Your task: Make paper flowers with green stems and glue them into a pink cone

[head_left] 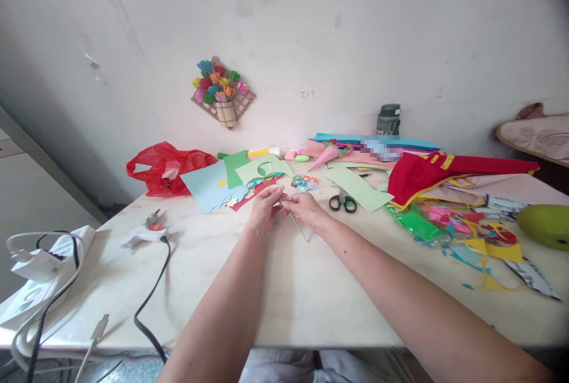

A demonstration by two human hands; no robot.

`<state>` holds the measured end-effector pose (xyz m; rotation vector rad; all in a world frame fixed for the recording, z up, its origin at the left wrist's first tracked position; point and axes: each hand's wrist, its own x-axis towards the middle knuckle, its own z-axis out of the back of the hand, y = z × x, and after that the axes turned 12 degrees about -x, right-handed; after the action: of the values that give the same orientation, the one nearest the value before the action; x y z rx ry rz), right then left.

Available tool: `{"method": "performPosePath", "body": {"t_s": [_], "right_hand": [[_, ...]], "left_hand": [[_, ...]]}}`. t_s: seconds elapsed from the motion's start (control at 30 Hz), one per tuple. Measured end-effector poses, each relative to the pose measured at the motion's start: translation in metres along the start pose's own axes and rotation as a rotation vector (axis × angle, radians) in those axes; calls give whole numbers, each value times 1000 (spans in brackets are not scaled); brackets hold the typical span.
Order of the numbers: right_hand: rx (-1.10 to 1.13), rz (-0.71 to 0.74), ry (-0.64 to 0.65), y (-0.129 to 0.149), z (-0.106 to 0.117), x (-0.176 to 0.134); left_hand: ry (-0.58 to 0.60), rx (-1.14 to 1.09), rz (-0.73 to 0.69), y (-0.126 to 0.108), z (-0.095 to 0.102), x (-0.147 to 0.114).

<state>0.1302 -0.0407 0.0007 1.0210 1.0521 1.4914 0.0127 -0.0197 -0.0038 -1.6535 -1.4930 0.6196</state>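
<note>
Over the middle of the table, my left hand [265,204] and my right hand [303,206] meet, fingertips pinched together. Between them they grip a thin, pale green stick [299,226], which slants from the upper left down to the lower right. Whether anything small is also in my fingertips is hidden. Just beyond my hands lie a cluster of small colourful paper flowers [304,182] and a light green sheet with a curved cut-out [253,171]. Black-handled scissors [342,203] rest to the right of my right hand.
At left are a white glue gun [144,236] with a black cord and a power strip [48,279]. A red plastic bag [166,166] sits behind. To the right are a red cloth [418,178], paper scraps [484,246] and a green fruit [544,226]. A dark bottle [388,120] stands near the wall.
</note>
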Motion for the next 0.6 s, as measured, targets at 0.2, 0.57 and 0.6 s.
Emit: {"method": "performPosePath", "body": {"t_s": [0.2,0.57,0.6], "right_hand": [[126,-58,62,8,2,-6],[251,-155,71,16,7,-10],[251,-155,71,16,7,-10]], "left_hand": [[-39,-22,9,-1,0,0],[-45,-11,19,-3,7,3],[-54,-5,19,-2,8,4]]}}
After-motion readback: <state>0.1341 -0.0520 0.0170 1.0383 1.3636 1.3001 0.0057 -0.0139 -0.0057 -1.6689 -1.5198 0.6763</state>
